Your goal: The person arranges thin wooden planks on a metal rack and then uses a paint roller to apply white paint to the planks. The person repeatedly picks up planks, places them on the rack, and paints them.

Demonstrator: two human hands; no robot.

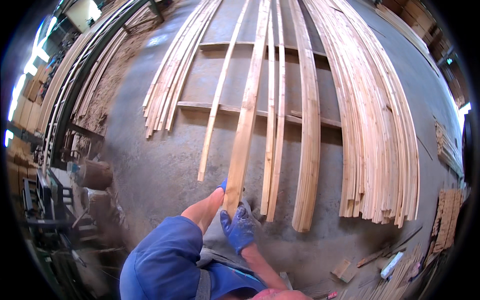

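A long, pale wooden board runs away from me, its near end raised in front of my body. My right hand, in a dirty blue glove, is closed round that near end. On the board's left edge, a little farther along, sits my left hand, also gloved in blue; its fingers go under the board and are mostly hidden. A thin wooden strip lies to the left of the board. Two more narrow strips lie close on its right, followed by a small stack of boards.
A large stack of boards fills the right side, with a smaller bundle at the far left. Crosswise timbers lie under the lumber on the concrete floor. Metal framework stands left, beside sawdust. Offcuts lie at lower right.
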